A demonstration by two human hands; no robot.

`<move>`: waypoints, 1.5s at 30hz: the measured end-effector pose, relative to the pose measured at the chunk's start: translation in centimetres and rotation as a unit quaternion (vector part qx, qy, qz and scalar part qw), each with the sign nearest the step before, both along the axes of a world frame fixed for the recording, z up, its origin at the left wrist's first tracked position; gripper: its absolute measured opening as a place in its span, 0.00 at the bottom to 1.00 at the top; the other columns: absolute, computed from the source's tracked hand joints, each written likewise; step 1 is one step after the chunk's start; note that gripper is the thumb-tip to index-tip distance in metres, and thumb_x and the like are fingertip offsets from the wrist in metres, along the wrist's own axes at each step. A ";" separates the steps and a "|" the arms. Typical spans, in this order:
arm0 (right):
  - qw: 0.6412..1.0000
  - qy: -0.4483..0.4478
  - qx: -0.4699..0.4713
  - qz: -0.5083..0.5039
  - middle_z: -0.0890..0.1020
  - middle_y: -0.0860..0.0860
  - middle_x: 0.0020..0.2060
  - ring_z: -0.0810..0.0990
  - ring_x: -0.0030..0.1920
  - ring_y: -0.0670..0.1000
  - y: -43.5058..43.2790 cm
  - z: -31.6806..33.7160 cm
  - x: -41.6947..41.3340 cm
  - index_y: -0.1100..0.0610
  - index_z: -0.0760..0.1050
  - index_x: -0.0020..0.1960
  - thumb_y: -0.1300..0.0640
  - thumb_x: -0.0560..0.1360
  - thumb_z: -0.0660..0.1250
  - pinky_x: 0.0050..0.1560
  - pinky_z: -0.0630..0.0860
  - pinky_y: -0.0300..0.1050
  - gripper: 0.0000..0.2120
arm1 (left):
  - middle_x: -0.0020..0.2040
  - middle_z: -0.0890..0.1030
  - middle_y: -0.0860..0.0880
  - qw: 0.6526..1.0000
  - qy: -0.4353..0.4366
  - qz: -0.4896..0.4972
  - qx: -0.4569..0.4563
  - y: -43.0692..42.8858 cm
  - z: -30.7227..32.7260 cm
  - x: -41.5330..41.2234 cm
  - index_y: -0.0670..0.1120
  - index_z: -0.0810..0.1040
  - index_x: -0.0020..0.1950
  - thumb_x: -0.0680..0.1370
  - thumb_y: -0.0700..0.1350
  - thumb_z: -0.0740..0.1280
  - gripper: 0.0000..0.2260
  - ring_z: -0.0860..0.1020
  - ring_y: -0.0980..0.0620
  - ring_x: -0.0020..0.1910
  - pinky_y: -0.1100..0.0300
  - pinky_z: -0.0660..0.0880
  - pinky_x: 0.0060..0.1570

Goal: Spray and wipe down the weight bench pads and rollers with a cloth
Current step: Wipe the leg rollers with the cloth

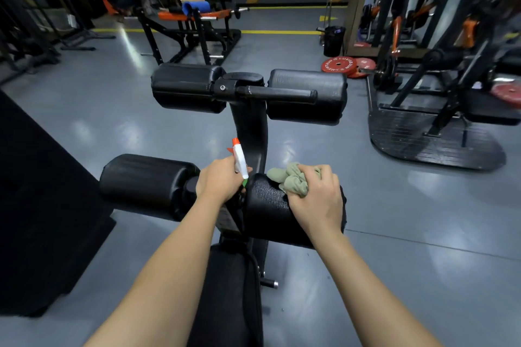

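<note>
A black weight bench stands below me, its seat pad [225, 298] running toward the camera. Two near rollers flank its post: the left one [143, 186] and the right one [270, 208]. Farther off are two upper rollers, left [183, 87] and right [310, 96]. My right hand [315, 194] presses a bunched green cloth [293, 179] onto the top of the near right roller. My left hand [220, 180] grips a spray bottle [239, 159] with a white head and orange nozzle, held between the two near rollers; the bottle's body is hidden by my hand.
Grey gym floor surrounds the bench. A black mat or platform [42, 220] lies at the left. Another orange and black bench [191, 28] stands farther back. Red weight plates [346, 65], a black bin [334, 41] and a rack machine [439, 93] are at the right.
</note>
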State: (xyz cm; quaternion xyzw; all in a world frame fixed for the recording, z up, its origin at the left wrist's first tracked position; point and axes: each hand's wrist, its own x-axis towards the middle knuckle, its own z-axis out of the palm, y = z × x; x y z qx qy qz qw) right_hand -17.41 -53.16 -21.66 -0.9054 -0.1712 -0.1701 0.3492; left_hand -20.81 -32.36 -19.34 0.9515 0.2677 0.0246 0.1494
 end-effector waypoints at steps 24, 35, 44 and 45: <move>0.998 0.043 -0.039 0.037 0.74 0.54 0.53 0.72 0.51 0.59 -2.4 0.0 -1.4 0.48 0.80 0.65 0.55 0.71 0.72 0.48 0.77 0.51 0.23 | 0.41 0.79 0.47 1.000 0.008 -0.021 -0.004 -0.8 -0.1 -0.7 0.47 0.76 0.56 0.82 0.52 0.62 0.10 0.80 0.43 0.42 0.48 0.80 0.47; 0.988 0.137 0.025 -0.065 0.71 0.50 0.58 0.71 0.57 0.56 -7.4 1.1 -1.9 0.41 0.76 0.68 0.53 0.77 0.68 0.51 0.74 0.50 0.20 | 0.44 0.81 0.48 0.998 0.007 -0.055 0.005 -0.5 0.7 -0.9 0.48 0.75 0.55 0.82 0.49 0.64 0.06 0.81 0.43 0.44 0.48 0.80 0.49; 0.993 0.070 -0.080 0.052 0.74 0.57 0.59 0.71 0.56 0.61 2.4 2.8 -4.5 0.55 0.78 0.61 0.67 0.68 0.69 0.55 0.76 0.54 0.22 | 0.46 0.81 0.51 0.998 -0.009 -0.052 -0.042 0.8 0.2 -0.6 0.52 0.79 0.58 0.81 0.50 0.66 0.08 0.78 0.46 0.45 0.52 0.77 0.48; 0.992 0.063 -0.072 0.078 0.74 0.57 0.58 0.71 0.56 0.61 3.4 2.4 -5.4 0.55 0.78 0.61 0.67 0.67 0.69 0.54 0.77 0.54 0.23 | 0.46 0.81 0.52 0.997 0.001 -0.052 -0.050 1.1 0.1 -0.4 0.52 0.79 0.57 0.80 0.51 0.66 0.08 0.77 0.46 0.45 0.53 0.75 0.46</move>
